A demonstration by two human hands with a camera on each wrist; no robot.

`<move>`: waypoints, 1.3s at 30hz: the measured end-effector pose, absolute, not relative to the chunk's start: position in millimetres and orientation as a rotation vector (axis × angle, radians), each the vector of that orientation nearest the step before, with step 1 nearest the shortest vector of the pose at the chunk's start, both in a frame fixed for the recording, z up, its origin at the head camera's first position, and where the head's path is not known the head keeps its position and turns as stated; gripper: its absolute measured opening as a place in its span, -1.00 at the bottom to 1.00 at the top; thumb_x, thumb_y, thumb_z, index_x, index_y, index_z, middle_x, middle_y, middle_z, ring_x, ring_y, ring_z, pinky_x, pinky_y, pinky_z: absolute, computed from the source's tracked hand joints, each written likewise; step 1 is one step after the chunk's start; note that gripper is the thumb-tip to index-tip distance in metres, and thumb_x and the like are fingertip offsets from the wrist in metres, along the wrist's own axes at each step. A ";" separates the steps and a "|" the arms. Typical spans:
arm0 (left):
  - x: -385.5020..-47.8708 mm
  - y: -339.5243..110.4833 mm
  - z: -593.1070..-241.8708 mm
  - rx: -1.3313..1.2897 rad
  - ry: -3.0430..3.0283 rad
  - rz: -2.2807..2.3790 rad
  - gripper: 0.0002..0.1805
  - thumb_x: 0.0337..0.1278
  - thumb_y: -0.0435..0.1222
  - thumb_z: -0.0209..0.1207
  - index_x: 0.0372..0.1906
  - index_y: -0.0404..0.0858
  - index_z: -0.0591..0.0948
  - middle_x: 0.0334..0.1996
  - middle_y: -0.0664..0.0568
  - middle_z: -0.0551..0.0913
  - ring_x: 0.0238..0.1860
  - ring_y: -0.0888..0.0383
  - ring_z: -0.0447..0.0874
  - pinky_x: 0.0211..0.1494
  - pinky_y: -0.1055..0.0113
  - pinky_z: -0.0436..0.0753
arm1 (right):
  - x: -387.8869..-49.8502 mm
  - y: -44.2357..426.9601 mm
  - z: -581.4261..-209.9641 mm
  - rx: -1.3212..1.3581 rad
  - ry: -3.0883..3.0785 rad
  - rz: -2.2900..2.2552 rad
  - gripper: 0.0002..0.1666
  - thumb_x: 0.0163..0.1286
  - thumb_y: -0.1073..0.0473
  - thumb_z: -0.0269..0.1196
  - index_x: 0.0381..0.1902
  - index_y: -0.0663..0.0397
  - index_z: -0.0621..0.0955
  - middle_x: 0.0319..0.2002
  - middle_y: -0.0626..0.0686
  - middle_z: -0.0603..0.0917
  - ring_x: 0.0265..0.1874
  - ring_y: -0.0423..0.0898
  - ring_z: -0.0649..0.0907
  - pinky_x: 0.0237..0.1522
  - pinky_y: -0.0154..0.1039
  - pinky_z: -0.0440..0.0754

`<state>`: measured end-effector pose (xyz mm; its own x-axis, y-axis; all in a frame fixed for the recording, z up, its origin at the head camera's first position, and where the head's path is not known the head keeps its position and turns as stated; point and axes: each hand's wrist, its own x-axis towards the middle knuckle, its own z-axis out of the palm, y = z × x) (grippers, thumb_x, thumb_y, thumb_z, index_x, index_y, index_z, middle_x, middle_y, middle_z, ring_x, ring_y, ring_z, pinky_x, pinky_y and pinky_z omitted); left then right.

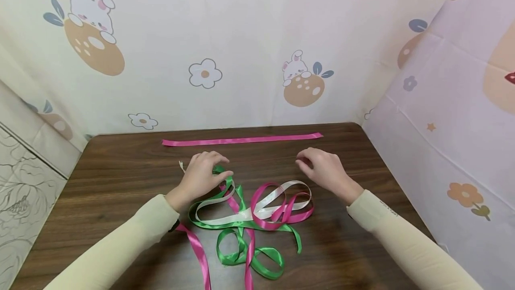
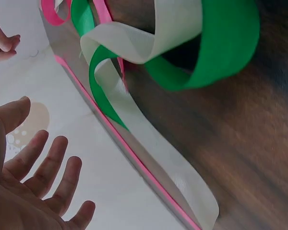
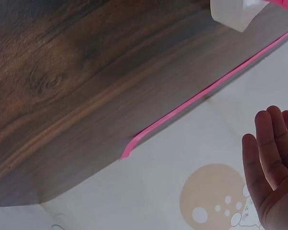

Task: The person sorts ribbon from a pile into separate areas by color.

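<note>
A tangle of satin ribbons lies mid-table in the head view: a green ribbon (image 1: 273,275), a white ribbon (image 1: 219,221) and a looped pink ribbon (image 1: 265,224). Over its left side hovers my left hand (image 1: 203,174), thumb and fingers apart; whether it touches the ribbon beneath cannot be told there. The left wrist view shows the left hand's fingers (image 2: 65,184) spread and holding nothing. My right hand (image 1: 326,169) is above the table, right of the tangle, its fingers loosely bent and gripping nothing. Beyond both hands, a separate pink ribbon (image 1: 241,140) lies stretched straight.
The dark wooden table (image 1: 120,165) meets a patterned cloth backdrop (image 1: 241,22) at its far edge. Another cloth (image 1: 434,147) hangs along the right side. A pink ribbon tail (image 1: 199,252) runs from under the left forearm towards the near edge.
</note>
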<state>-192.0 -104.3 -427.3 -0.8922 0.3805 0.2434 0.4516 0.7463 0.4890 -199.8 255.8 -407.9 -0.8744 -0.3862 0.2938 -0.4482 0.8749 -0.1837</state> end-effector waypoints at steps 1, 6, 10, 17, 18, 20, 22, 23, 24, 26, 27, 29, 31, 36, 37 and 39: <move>-191.6 -103.0 -428.6 -0.680 -2.816 -0.837 -0.58 0.18 -0.04 0.44 0.03 -0.20 0.75 0.00 -0.03 0.77 0.07 -0.08 0.69 0.35 -0.22 0.45 | -199.3 255.2 -408.7 0.638 -2.797 0.358 -0.82 0.38 0.07 0.38 -0.15 0.02 0.76 -0.21 0.02 0.83 -0.31 -0.10 0.76 -0.31 -0.05 0.74; -189.7 -95.6 -435.2 -0.711 -2.820 -0.839 -0.58 0.19 -0.03 0.43 0.03 -0.20 0.75 0.01 -0.02 0.77 0.08 -0.08 0.69 0.33 -0.21 0.48 | -196.5 250.8 -410.1 0.667 -2.790 0.348 -0.83 0.37 0.06 0.40 -0.17 -0.01 0.76 -0.24 -0.01 0.82 -0.33 -0.11 0.75 -0.32 -0.06 0.73; -187.6 -89.1 -439.4 -0.723 -2.822 -0.876 -0.59 0.18 -0.05 0.44 0.02 -0.21 0.75 0.00 -0.02 0.77 0.09 -0.08 0.68 0.34 -0.23 0.47 | -194.4 247.3 -411.4 0.681 -2.795 0.333 -0.83 0.36 0.05 0.40 -0.18 -0.02 0.76 -0.26 -0.02 0.81 -0.36 -0.14 0.72 -0.33 -0.09 0.72; -181.0 -79.6 -446.0 -0.742 -2.832 -0.897 -0.60 0.18 -0.06 0.44 0.01 -0.21 0.75 0.00 -0.01 0.77 0.10 -0.09 0.68 0.36 -0.23 0.45 | -190.3 242.1 -416.6 0.714 -2.807 0.343 -0.83 0.33 0.08 0.44 -0.18 0.00 0.77 -0.28 -0.02 0.81 -0.39 -0.17 0.69 -0.35 -0.17 0.71; -180.1 -78.4 -446.8 -0.745 -2.836 -0.890 -0.61 0.18 -0.06 0.44 0.01 -0.20 0.75 0.00 -0.01 0.77 0.10 -0.09 0.68 0.36 -0.22 0.46 | -189.9 241.5 -417.5 0.718 -2.808 0.343 -0.83 0.33 0.07 0.44 -0.18 0.00 0.77 -0.28 -0.03 0.80 -0.39 -0.18 0.69 -0.34 -0.17 0.71; -178.2 -76.0 -447.9 -0.746 -2.847 -0.899 -0.62 0.18 -0.07 0.44 0.00 -0.20 0.75 0.00 -0.02 0.77 0.11 -0.09 0.68 0.36 -0.21 0.45 | -189.1 240.5 -419.4 0.727 -2.808 0.337 -0.83 0.33 0.07 0.44 -0.19 -0.01 0.77 -0.29 -0.04 0.80 -0.40 -0.19 0.69 -0.35 -0.18 0.71; -176.5 -73.7 -448.7 -0.751 -2.861 -0.899 -0.61 0.17 -0.06 0.45 0.00 -0.20 0.75 0.00 -0.02 0.77 0.12 -0.09 0.67 0.36 -0.20 0.45 | -187.9 239.2 -420.7 0.732 -2.809 0.331 -0.84 0.33 0.06 0.44 -0.19 -0.03 0.77 -0.29 -0.05 0.80 -0.40 -0.19 0.69 -0.36 -0.19 0.70; -175.6 -72.7 -449.0 -0.754 -2.868 -0.901 -0.61 0.17 -0.06 0.45 0.00 -0.20 0.75 0.01 -0.02 0.77 0.12 -0.09 0.67 0.36 -0.20 0.45 | -187.7 238.8 -421.7 0.737 -2.808 0.326 -0.84 0.34 0.05 0.44 -0.19 -0.03 0.77 -0.29 -0.05 0.80 -0.40 -0.20 0.69 -0.36 -0.20 0.70; -174.8 -71.7 -449.3 -0.757 -2.873 -0.902 -0.60 0.16 -0.06 0.45 0.00 -0.20 0.75 0.01 -0.02 0.76 0.12 -0.10 0.67 0.36 -0.20 0.45 | -187.3 238.3 -422.4 0.742 -2.809 0.323 -0.84 0.34 0.05 0.43 -0.20 -0.03 0.77 -0.30 -0.06 0.80 -0.41 -0.20 0.68 -0.36 -0.20 0.70; -173.9 -69.9 -450.1 -0.767 -2.884 -0.907 -0.59 0.16 -0.05 0.45 0.01 -0.21 0.75 0.01 -0.03 0.76 0.12 -0.10 0.67 0.36 -0.21 0.45 | -187.0 237.4 -423.7 0.752 -2.807 0.322 -0.84 0.34 0.05 0.43 -0.20 -0.03 0.77 -0.30 -0.06 0.80 -0.41 -0.21 0.68 -0.37 -0.20 0.70; -173.5 -69.0 -450.7 -0.772 -2.887 -0.910 -0.59 0.16 -0.06 0.45 0.01 -0.21 0.75 0.00 -0.03 0.76 0.11 -0.10 0.67 0.36 -0.22 0.44 | -186.6 236.8 -424.0 0.755 -2.808 0.323 -0.84 0.34 0.05 0.44 -0.20 -0.03 0.77 -0.30 -0.06 0.80 -0.41 -0.20 0.69 -0.36 -0.20 0.70; -172.9 -67.3 -451.6 -0.780 -2.893 -0.913 -0.59 0.16 -0.05 0.45 0.01 -0.21 0.75 0.00 -0.03 0.76 0.08 -0.09 0.66 0.35 -0.22 0.45 | -185.6 235.4 -425.0 0.764 -2.805 0.324 -0.83 0.33 0.05 0.44 -0.20 -0.03 0.77 -0.31 -0.06 0.80 -0.41 -0.20 0.69 -0.36 -0.21 0.70; -172.5 -65.5 -452.8 -0.787 -2.896 -0.922 -0.59 0.15 -0.06 0.45 0.01 -0.22 0.76 -0.01 -0.03 0.76 0.06 -0.08 0.66 0.33 -0.21 0.45 | -184.8 233.8 -426.1 0.771 -2.804 0.325 -0.82 0.31 0.05 0.46 -0.20 -0.02 0.77 -0.31 -0.06 0.80 -0.41 -0.20 0.69 -0.36 -0.20 0.71; -172.2 -61.0 -457.4 -0.822 -2.893 -0.914 -0.59 0.15 -0.04 0.46 -0.01 -0.21 0.76 -0.02 -0.02 0.76 0.03 -0.07 0.65 0.26 -0.19 0.48 | -182.8 230.4 -429.5 0.770 -2.821 0.329 -0.80 0.29 0.05 0.48 -0.19 -0.02 0.77 -0.31 -0.05 0.79 -0.39 -0.18 0.70 -0.33 -0.18 0.72; -172.1 -60.0 -458.4 -0.829 -2.891 -0.909 -0.59 0.15 -0.04 0.45 -0.01 -0.21 0.76 -0.02 -0.01 0.75 0.03 -0.07 0.65 0.25 -0.18 0.48 | -182.3 229.8 -429.9 0.766 -2.825 0.329 -0.80 0.29 0.04 0.48 -0.19 -0.03 0.77 -0.31 -0.05 0.79 -0.39 -0.18 0.71 -0.32 -0.18 0.72; -171.9 -57.7 -459.6 -0.841 -2.893 -0.906 -0.59 0.16 -0.03 0.45 -0.01 -0.20 0.76 -0.02 -0.01 0.75 0.04 -0.07 0.64 0.27 -0.19 0.48 | -181.4 228.6 -430.9 0.768 -2.827 0.327 -0.79 0.29 0.03 0.48 -0.18 -0.03 0.77 -0.30 -0.06 0.80 -0.38 -0.18 0.71 -0.30 -0.18 0.73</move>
<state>-171.9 -57.7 -459.6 -0.8570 0.4931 0.1497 0.4903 0.6910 0.5311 -181.4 228.6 -430.9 -0.8466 -0.4739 0.2424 -0.5167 0.8410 -0.1605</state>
